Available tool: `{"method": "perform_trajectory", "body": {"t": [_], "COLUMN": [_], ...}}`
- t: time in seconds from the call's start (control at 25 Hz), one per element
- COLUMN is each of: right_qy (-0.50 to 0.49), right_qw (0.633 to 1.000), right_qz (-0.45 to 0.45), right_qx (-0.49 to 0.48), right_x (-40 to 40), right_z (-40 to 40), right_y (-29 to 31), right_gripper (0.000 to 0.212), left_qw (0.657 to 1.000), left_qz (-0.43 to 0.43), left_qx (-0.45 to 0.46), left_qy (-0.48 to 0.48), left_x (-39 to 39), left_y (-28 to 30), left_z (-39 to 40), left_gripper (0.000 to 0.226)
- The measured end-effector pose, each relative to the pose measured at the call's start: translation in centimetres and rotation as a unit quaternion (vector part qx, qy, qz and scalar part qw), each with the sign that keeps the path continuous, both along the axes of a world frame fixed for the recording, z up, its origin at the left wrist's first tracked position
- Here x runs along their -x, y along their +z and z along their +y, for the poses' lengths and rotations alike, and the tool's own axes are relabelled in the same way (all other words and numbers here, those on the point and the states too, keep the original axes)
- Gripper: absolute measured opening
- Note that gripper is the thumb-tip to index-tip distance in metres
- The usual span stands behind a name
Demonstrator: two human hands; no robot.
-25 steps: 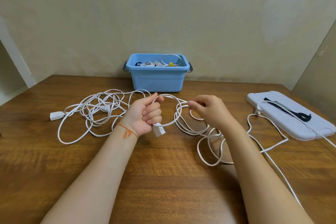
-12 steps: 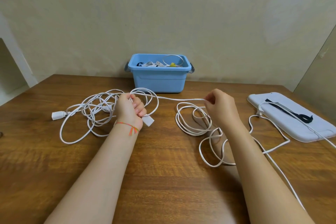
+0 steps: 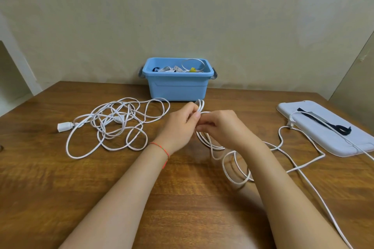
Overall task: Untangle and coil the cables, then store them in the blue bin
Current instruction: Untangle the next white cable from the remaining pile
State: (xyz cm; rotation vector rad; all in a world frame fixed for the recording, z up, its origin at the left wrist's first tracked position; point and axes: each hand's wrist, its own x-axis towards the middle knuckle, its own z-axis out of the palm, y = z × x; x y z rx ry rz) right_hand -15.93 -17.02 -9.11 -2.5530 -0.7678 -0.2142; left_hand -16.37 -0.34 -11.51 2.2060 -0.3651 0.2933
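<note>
Cables (image 3: pixel 178 69) already lie in your blue bin (image 3: pixel 178 87) at the surface's (image 3: pixel 60 188) far edge. Your left hand (image 3: pixel 179 125) pinches small white cable loops (image 3: pixel 200 105) mid-surface; your right hand (image 3: pixel 220 127), fingers curled, grips the same cable. A tangled cable (image 3: pixel 113 123) sprawls toward the left edge.

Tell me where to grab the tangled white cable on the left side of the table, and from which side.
Take the tangled white cable by its blocky white end plug, coming from the left. The plug lies apart from the knot at the pile's left edge, on a fairly straight lead, so it probably gives a firm grip and a free end to feed back through the loops. Both the left hand and the right hand currently hold the other cable.
</note>
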Motion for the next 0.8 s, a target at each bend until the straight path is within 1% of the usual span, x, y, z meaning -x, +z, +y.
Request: {"method": "perform_trajectory", "body": {"t": [0.08, 0.12, 0.16, 0.24, 0.36, 0.44, 0.48, 0.52, 0.56, 0.6, 0.64, 0.68, 0.72, 0.8], "right_qy": [0.024, 0.014, -0.01, -0.064, -0.138, -0.173, -0.173, -0.159, -0.136, -0.11, -0.088, -0.072, -0.062, -0.071], "right_qw": [0.997, 0.995, 0.995, 0.996, 0.99, 0.983, 0.979, 0.973, 0.964, 0.949, 0.926, 0.89, 0.841, 0.736], "right_qz": [0.04, 0.042, 0.039, 0.029, 0.015, 0.057, 0.093, 0.133, 0.166, 0.19, 0.212, 0.232, 0.248, 0.251], "right_qx": [-0.068, -0.086, -0.089, -0.063, -0.004, -0.014, -0.049, -0.1, -0.159, -0.224, -0.301, -0.387, -0.477, -0.625], "right_x": [0.0, 0.1, 0.0, -0.4, -1.3, -1.6, -1.6, -1.6, -1.5, -1.4, -1.4, -1.6, -1.8, -2.4], "right_z": [0.2, 0.2, 0.1, -0.5, -2.0, -3.1, -3.4, -3.7, -4.0, -4.2, -4.4, -4.7, -5.1, -6.0], "right_y": [-0.1, -0.1, -0.1, -0.1, -0.3, -0.1, 0.0, 0.1, 0.2, 0.3, 0.3, 0.3, 0.3, 0.4], "right_gripper": [0.005, 0.008, 0.014, 0.023, 0.025, 0.025, 0.024, 0.023, 0.021, 0.02, 0.017, 0.015, 0.013, 0.014], "left_qw": [0.999, 0.999, 0.999, 0.998, 0.992, 0.99, 0.991, 0.993, 0.995, 0.994, 0.984, 0.962, 0.934, 0.874], "left_qz": [0.001, 0.003, 0.005, 0.027, 0.069, 0.07, 0.067, 0.069, 0.082, 0.108, 0.146, 0.182, 0.205, 0.217], "left_qx": [-0.044, -0.05, -0.052, -0.061, -0.101, -0.125, -0.117, -0.093, -0.048, 0.019, 0.106, 0.202, 0.292, 0.434], "left_qy": [0.005, 0.007, 0.011, 0.018, 0.016, 0.017, 0.019, 0.022, 0.024, 0.02, 0.007, -0.008, -0.015, 0.02], "left_x": [0.0, 0.0, 0.1, 0.2, 0.0, -0.2, -0.3, -0.3, -0.3, -0.2, -0.2, -0.2, -0.3, -0.7], "left_y": [-0.1, -0.1, 0.1, 0.3, 0.6, 0.6, 0.6, 0.8, 0.9, 1.1, 1.3, 1.4, 1.5, 1.4], "left_z": [0.1, 0.0, -0.2, -0.3, 0.6, 1.1, 1.2, 1.3, 1.4, 1.5, 1.8, 2.1, 2.4, 3.4], "left_gripper": [0.021, 0.021, 0.022, 0.025, 0.04, 0.045, 0.047, 0.048, 0.048, 0.048, 0.047, 0.047, 0.047, 0.048]}}
